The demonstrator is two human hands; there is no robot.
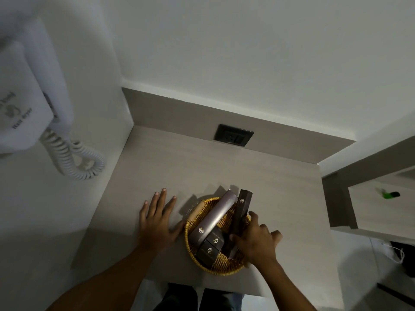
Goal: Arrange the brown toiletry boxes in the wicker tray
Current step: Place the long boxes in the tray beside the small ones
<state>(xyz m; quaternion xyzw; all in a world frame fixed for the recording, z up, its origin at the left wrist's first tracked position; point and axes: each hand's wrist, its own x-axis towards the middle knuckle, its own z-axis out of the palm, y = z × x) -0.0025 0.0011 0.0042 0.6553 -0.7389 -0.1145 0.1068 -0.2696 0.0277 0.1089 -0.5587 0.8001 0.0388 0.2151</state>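
Note:
A round wicker tray (226, 267) sits near the front edge of the grey counter. Inside it a long brown box (213, 218) leans across the rim, and two small brown boxes (212, 245) with gold logos lie at its lower end. A pale tan item (195, 212) rests on the tray's left rim. My right hand (256, 239) is closed around a second long dark brown box (241, 209), which stands tilted at the tray's right side. My left hand (157, 218) lies flat on the counter with fingers spread, touching the tray's left edge.
A white wall-mounted hair dryer (24, 90) with a coiled cord (76, 158) hangs on the left wall. A dark power socket (233, 134) sits in the back ledge. A lower shelf at the right holds a green object (389, 195).

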